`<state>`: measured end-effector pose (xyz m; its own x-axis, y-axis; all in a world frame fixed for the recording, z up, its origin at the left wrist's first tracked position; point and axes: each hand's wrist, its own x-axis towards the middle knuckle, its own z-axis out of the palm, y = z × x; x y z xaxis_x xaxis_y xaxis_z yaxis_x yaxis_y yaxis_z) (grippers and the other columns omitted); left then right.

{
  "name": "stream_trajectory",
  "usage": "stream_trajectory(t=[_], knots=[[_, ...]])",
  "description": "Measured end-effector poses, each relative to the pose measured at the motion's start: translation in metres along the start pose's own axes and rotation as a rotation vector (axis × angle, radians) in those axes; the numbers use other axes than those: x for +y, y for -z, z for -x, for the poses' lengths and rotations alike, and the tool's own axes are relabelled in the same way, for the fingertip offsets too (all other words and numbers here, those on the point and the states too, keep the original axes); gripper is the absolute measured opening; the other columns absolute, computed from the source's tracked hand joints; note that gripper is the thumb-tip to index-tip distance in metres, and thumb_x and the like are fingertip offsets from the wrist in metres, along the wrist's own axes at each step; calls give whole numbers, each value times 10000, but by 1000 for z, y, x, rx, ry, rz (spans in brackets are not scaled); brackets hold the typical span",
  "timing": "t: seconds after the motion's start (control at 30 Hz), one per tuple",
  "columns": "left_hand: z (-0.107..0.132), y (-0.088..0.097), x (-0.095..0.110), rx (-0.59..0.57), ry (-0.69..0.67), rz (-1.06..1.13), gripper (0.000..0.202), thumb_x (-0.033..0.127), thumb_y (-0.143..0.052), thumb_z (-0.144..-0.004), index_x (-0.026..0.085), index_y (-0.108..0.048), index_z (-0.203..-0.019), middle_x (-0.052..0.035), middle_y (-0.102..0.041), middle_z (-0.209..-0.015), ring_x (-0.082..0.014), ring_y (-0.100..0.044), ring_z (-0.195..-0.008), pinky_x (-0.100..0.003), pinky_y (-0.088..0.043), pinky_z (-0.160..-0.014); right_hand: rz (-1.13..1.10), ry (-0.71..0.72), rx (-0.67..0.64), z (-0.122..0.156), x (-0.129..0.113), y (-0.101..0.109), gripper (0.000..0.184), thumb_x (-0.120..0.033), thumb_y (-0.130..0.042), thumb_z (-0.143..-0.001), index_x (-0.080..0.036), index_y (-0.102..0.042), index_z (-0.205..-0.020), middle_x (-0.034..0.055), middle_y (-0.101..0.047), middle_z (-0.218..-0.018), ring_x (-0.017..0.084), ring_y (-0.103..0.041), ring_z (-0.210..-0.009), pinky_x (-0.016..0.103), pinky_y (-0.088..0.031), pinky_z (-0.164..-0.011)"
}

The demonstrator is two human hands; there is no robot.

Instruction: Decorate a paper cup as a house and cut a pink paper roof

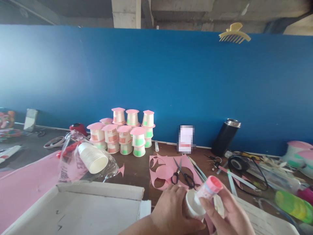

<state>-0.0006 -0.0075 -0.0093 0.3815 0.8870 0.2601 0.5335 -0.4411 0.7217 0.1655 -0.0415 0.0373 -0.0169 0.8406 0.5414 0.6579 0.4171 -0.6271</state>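
My left hand (172, 209) is wrapped round a white paper cup (194, 204) low in the middle of the view, its open mouth facing right. My right hand (228, 213) grips a glue stick with a pink end (209, 189), its lower end resting inside the cup's mouth. Just beyond my hands lie black scissors (182, 176) on a pink paper sheet with round holes cut out (166, 171). Farther back stands a pile of finished paper-cup houses with pink roofs (124, 132).
A plastic sleeve of stacked white cups (91, 158) lies left of centre above an open white cardboard box (97, 209). A large pink sheet (22, 186) covers the left. A black flask (225, 137), a tape roll (238, 163) and craft clutter sit right, against the blue wall.
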Motion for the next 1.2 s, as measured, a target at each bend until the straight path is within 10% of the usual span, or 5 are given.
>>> stream_trajectory(t=[1.2], knots=[[1,-1,2,36,-24,-34,490,463,-773,-541,187,-628,-920,-82,-677,-919,-304,-609,-871,-444,-467,-789,18,4,-185,-6,-7,6,135,-375,-562,-851,-261,-583,-919,10,-697,-857,236,-679,-796,327,-529,-755]])
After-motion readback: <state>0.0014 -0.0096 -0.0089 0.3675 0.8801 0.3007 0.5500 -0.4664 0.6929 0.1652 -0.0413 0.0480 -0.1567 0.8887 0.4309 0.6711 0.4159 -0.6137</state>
